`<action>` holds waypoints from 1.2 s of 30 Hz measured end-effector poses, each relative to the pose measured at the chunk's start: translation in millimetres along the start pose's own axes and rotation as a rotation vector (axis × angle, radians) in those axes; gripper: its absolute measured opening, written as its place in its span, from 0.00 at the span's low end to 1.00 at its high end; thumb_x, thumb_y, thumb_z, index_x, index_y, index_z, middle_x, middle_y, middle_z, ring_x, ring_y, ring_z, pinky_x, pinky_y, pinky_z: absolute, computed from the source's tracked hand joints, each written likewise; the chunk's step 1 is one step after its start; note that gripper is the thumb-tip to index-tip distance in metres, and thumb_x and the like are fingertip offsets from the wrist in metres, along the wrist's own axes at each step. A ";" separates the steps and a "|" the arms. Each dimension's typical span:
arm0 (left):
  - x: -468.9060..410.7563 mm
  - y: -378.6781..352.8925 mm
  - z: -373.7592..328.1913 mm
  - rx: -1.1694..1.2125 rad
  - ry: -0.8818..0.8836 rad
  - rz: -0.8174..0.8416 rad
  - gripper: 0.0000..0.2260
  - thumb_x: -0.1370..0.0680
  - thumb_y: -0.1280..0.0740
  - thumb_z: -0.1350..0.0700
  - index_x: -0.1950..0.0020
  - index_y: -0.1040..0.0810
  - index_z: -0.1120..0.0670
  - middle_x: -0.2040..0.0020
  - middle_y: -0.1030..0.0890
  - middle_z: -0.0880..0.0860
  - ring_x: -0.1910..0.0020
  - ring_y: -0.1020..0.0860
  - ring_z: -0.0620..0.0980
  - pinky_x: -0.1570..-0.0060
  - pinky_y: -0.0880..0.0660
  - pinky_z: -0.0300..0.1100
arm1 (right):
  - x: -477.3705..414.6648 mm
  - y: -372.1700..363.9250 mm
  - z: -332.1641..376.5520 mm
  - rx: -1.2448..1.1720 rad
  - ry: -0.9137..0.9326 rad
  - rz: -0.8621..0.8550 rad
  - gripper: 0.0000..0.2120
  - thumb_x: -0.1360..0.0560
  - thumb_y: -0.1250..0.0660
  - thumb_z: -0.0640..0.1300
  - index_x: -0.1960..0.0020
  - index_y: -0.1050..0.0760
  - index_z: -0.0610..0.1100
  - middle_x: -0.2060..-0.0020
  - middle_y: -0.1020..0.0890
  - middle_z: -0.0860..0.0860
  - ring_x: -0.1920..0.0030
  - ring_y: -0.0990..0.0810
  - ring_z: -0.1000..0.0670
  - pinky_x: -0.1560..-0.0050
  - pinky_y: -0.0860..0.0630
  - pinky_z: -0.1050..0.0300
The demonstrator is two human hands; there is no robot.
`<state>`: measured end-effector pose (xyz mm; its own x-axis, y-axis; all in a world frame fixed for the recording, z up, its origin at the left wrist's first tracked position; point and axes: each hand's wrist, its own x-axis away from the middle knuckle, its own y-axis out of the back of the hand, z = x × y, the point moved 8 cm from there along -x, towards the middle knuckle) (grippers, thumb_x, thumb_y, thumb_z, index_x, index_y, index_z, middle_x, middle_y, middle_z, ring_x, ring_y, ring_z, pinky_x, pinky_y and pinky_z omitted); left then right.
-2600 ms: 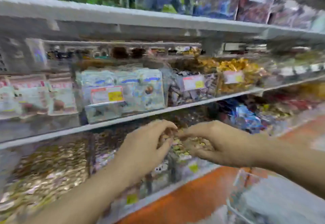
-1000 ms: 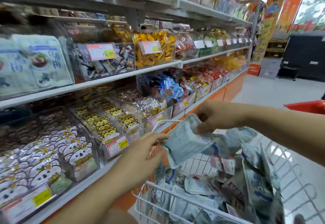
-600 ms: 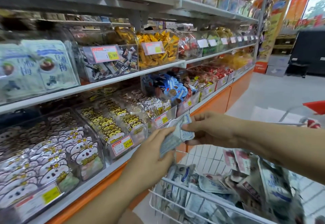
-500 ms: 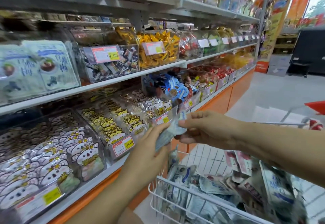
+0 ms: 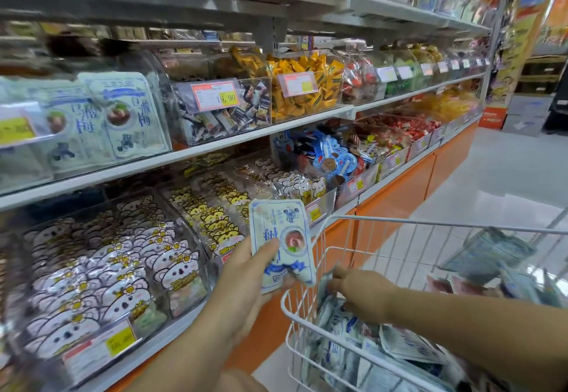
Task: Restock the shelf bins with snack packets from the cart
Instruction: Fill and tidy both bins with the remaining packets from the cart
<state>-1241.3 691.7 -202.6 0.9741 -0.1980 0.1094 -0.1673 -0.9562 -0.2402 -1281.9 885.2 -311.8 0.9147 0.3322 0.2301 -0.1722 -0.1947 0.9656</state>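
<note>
White-and-blue packet point(image 5: 281, 244) sits pinched in our left grip point(image 5: 246, 277), thumb across its face, beside the cart point(image 5: 399, 224). We judge it is parked there so our right grip point(image 5: 361, 294) can dig among the packets point(image 5: 344, 333) inside. Whether that grip clasps one we cannot tell.

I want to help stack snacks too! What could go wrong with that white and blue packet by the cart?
The left hand holds the white and blue packet only by its lower end, so it might slip and miss the white wire cart. The right hand digs among packets near its wires and could snag. The matching packets sit in the clear bin higher up; the nearby bear-face bins are wrong.
</note>
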 end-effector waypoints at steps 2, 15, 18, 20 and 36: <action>1.5 2.0 -0.3 -0.019 0.012 0.040 0.11 0.20 0.34 0.61 0.38 0.24 0.52 0.48 0.13 0.55 0.53 0.15 0.53 0.56 0.18 0.46 | -9.9 -1.2 4.6 0.091 0.009 -0.038 0.20 0.23 0.34 0.39 0.31 0.27 0.44 0.32 0.30 0.45 0.36 0.29 0.42 0.44 0.25 0.47; -2.3 48.8 -14.3 -0.224 0.019 -0.012 0.15 0.21 0.32 0.66 0.36 0.24 0.55 0.46 0.14 0.54 0.47 0.15 0.52 0.45 0.19 0.48 | 36.3 146.2 -27.9 0.306 0.231 -0.454 0.08 0.21 0.37 0.40 0.46 0.33 0.50 0.53 0.23 0.51 0.63 0.23 0.45 0.70 0.28 0.52; 3.4 52.1 -19.0 -0.261 0.023 -0.002 0.15 0.21 0.33 0.66 0.36 0.23 0.54 0.46 0.14 0.54 0.47 0.15 0.54 0.41 0.21 0.54 | 77.5 185.6 -23.0 0.165 0.324 -0.708 0.05 0.18 0.42 0.45 0.46 0.29 0.46 0.49 0.20 0.49 0.65 0.20 0.44 0.71 0.24 0.52; 10.4 54.8 -21.2 -0.295 0.037 0.001 0.14 0.20 0.33 0.65 0.36 0.23 0.54 0.46 0.14 0.53 0.48 0.15 0.54 0.41 0.21 0.54 | 103.0 201.8 -6.5 0.045 0.432 -0.842 0.13 0.16 0.44 0.47 0.48 0.25 0.41 0.44 0.18 0.47 0.58 0.17 0.46 0.65 0.20 0.54; 76.3 99.3 -33.2 -0.161 0.142 0.228 0.28 0.26 0.33 0.69 0.28 0.30 0.51 0.37 0.19 0.61 0.42 0.20 0.60 0.47 0.21 0.49 | 77.1 203.6 104.8 -0.884 0.438 -0.672 0.07 0.19 0.36 0.40 0.51 0.22 0.50 0.44 0.19 0.62 0.40 0.22 0.61 0.45 0.26 0.67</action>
<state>-1188.6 574.5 -186.1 0.8798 -0.4282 0.2064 -0.4118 -0.9035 -0.1189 -1208.1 774.5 -110.1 0.7449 0.4448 -0.4972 -0.0560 0.7844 0.6177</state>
